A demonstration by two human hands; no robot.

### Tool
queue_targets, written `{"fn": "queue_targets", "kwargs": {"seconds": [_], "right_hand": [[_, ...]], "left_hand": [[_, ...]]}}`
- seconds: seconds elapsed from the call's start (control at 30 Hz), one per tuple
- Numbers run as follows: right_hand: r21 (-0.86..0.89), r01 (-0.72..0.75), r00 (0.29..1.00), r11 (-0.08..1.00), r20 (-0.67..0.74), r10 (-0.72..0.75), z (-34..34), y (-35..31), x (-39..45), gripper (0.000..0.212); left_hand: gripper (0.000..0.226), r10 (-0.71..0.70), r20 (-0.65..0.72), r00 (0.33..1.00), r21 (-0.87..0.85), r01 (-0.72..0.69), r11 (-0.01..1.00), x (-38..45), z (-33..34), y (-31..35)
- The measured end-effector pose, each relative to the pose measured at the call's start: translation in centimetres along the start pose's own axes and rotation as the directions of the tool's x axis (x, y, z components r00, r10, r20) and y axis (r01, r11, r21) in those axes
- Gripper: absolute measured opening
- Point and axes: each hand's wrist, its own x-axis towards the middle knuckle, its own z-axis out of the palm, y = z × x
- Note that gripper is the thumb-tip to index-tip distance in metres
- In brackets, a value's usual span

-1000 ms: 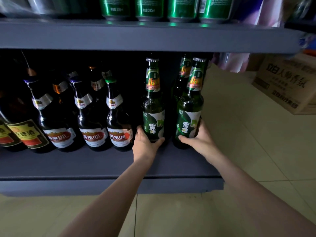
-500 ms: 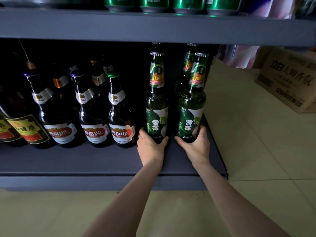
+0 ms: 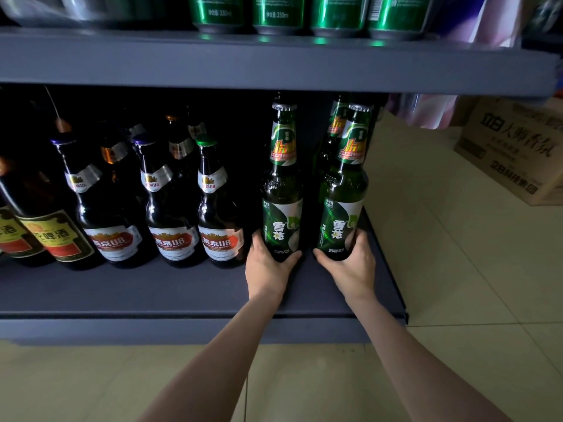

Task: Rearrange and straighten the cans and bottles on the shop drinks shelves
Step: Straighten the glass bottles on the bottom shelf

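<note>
Two tall green beer bottles stand upright on the bottom shelf (image 3: 152, 287), side by side. My left hand (image 3: 268, 266) grips the base of the left green bottle (image 3: 283, 193). My right hand (image 3: 350, 266) grips the base of the right green bottle (image 3: 344, 196), which stands near the shelf's right end. Another green bottle (image 3: 335, 123) stands behind the right one, mostly hidden. Left of my hands is a row of dark brown bottles (image 3: 170, 214) with red and white labels, more rows behind them in shadow.
Green cans (image 3: 307, 13) line the shelf above. Brown bottles with yellow and red labels (image 3: 51, 236) stand at the far left. A cardboard box (image 3: 515, 147) sits on the tiled floor (image 3: 457, 269) to the right, past the shelf's end.
Both hands stayed on the bases of the two green bottles. The right bottle has come closer to the left one and stands straighter; the view has shifted slightly.
</note>
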Motion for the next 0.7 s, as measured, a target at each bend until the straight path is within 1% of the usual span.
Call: {"fn": "queue_targets", "kwargs": {"seconds": [0.13,0.33,0.57,0.7], "right_hand": [[0.000,-0.017,0.999,1.000,0.031,0.017,-0.06,0.07,0.02,0.056],[-0.009,0.006,1.000,1.000,0.022,-0.006,0.01,0.03,-0.08,0.058],[-0.009,0.014,0.999,1.000,0.034,-0.014,0.05,-0.07,-0.17,0.066],[-0.038,0.023,0.999,0.999,0.032,-0.021,0.14,-0.26,-0.25,0.064]], "left_hand": [[0.078,0.018,-0.007,1.000,-0.010,-0.019,1.000,-0.14,-0.02,-0.30],[0.078,0.038,-0.009,0.999,-0.010,-0.038,0.999,-0.10,0.04,-0.50],[0.079,0.022,0.005,1.000,-0.002,-0.022,1.000,-0.14,0.08,-0.48],[0.079,0.021,0.015,1.000,-0.008,-0.021,1.000,-0.20,-0.01,-0.42]]}}
